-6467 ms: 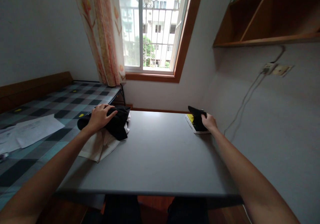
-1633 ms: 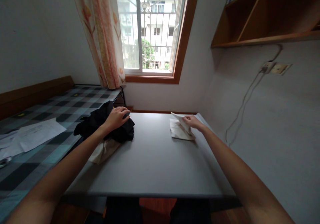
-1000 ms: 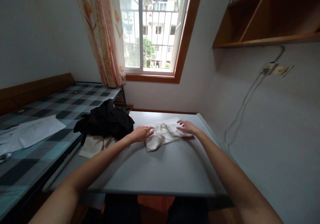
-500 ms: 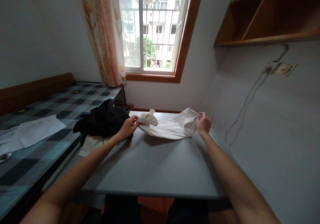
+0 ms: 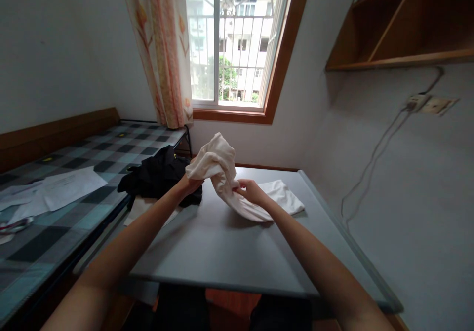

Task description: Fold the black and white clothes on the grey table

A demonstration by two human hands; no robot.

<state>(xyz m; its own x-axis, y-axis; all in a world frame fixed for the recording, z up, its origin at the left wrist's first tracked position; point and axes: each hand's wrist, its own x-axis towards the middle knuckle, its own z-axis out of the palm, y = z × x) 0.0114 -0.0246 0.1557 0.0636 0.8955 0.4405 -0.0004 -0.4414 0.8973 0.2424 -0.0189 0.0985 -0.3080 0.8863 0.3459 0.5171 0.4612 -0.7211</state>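
A white cloth garment (image 5: 218, 161), its exact kind not clear, is raised and bunched at its left end. My left hand (image 5: 192, 182) holds up that end; the cloth covers most of its fingers. Near the garment's middle, my right hand (image 5: 252, 192) is closed, pinching a fold. The garment's right end lies spread on the grey table. Just left of my left hand is a heap of black clothing (image 5: 153, 175), with a beige cloth piece (image 5: 139, 208) partly under it.
The grey table (image 5: 222, 257) stands against the wall below a barred window (image 5: 240, 50). On the left is a bed with a checked cover (image 5: 37, 252) and papers (image 5: 62, 190). A wooden shelf (image 5: 392, 59) and a wall socket with cable (image 5: 418, 103) are at right.
My left hand has lifted its end of the garment, which now drapes over the fingers. My right hand has let go of the right end and moved left to the middle.
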